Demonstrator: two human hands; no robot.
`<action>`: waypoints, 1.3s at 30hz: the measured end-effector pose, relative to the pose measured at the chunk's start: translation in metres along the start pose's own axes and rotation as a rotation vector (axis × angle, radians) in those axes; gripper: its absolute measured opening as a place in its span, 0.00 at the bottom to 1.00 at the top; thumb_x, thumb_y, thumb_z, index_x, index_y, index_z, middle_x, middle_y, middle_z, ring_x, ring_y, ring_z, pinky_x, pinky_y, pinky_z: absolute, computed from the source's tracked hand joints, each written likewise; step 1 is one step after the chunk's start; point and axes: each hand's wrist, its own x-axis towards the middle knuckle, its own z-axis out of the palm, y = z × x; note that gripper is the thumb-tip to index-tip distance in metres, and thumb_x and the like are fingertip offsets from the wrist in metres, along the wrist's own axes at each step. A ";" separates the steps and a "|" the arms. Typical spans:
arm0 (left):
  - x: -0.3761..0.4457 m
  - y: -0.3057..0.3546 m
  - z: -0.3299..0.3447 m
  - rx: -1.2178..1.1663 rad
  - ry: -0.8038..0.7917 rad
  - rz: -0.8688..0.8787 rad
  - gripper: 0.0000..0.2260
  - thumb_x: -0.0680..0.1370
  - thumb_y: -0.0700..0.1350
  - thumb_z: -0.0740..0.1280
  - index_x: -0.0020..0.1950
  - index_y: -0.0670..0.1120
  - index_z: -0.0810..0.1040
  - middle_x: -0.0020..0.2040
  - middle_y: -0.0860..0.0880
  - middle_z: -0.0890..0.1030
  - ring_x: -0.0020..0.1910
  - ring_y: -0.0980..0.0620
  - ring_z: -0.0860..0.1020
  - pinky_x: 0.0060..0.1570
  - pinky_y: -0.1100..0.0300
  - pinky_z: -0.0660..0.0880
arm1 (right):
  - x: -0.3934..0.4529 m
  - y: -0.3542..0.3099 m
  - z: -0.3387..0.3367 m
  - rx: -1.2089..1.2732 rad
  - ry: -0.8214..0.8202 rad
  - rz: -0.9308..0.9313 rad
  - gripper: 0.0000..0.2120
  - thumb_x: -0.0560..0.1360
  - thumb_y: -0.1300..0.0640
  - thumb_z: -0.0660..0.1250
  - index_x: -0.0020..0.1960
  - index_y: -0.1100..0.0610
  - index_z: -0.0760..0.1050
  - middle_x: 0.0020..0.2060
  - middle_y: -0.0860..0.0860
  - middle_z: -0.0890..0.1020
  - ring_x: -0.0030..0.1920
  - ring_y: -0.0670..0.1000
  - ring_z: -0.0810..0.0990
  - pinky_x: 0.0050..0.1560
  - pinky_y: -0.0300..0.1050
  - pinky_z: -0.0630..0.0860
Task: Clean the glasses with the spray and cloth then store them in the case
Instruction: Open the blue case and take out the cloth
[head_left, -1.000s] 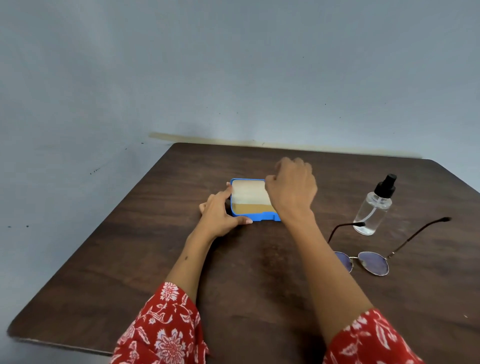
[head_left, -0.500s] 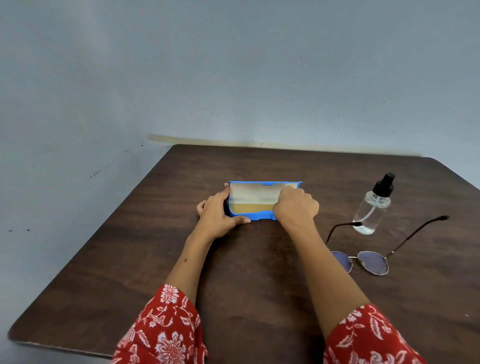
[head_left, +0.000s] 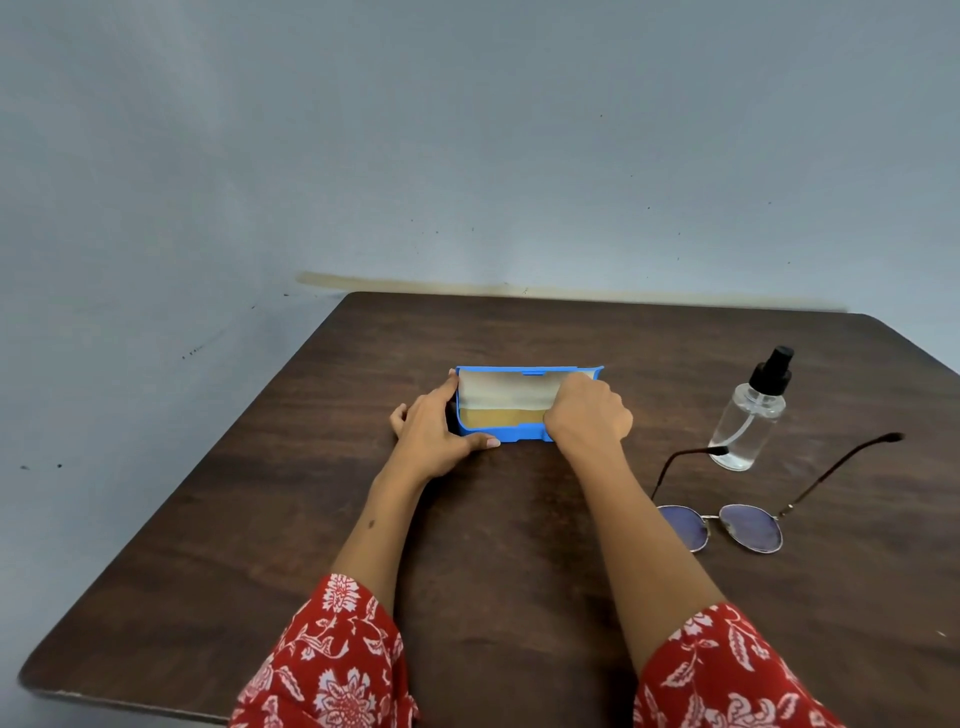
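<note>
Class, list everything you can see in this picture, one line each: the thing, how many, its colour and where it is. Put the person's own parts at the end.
glasses case: one, blue with a pale and tan lining, open, middle of the table, between the two hands.
spray bottle: one, clear with a black pump top, upright on the right of the table.
glasses: one pair, thin metal frame with tinted lenses, temples unfolded, near side of the spray bottle, right of the right forearm.
table: one, dark brown wood, against the wall.
wall: grey-blue, behind the table.
sleeves: two, red with a white flower print, bottom edge.
left hand: one, holds the case's left end.
right hand: one, fingers curled at the case's right end.
</note>
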 end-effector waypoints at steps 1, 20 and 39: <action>0.000 0.000 0.000 0.002 -0.001 0.002 0.45 0.65 0.55 0.77 0.76 0.50 0.57 0.68 0.48 0.72 0.71 0.47 0.61 0.70 0.53 0.48 | 0.000 0.000 -0.001 0.005 -0.006 0.002 0.13 0.73 0.64 0.64 0.57 0.59 0.73 0.55 0.55 0.77 0.57 0.56 0.76 0.43 0.45 0.68; 0.001 -0.001 -0.003 -0.036 -0.063 -0.080 0.53 0.60 0.60 0.78 0.77 0.51 0.52 0.75 0.51 0.62 0.74 0.49 0.58 0.72 0.48 0.49 | -0.042 -0.013 -0.093 0.303 0.315 -0.282 0.07 0.74 0.60 0.66 0.52 0.58 0.78 0.49 0.56 0.80 0.51 0.58 0.77 0.40 0.43 0.67; -0.144 0.139 -0.032 -0.936 -0.307 0.170 0.05 0.66 0.43 0.72 0.39 0.42 0.83 0.35 0.48 0.84 0.35 0.54 0.80 0.37 0.64 0.77 | -0.129 0.080 -0.166 0.703 0.102 -0.612 0.08 0.67 0.55 0.75 0.45 0.52 0.79 0.29 0.49 0.83 0.28 0.40 0.76 0.26 0.32 0.69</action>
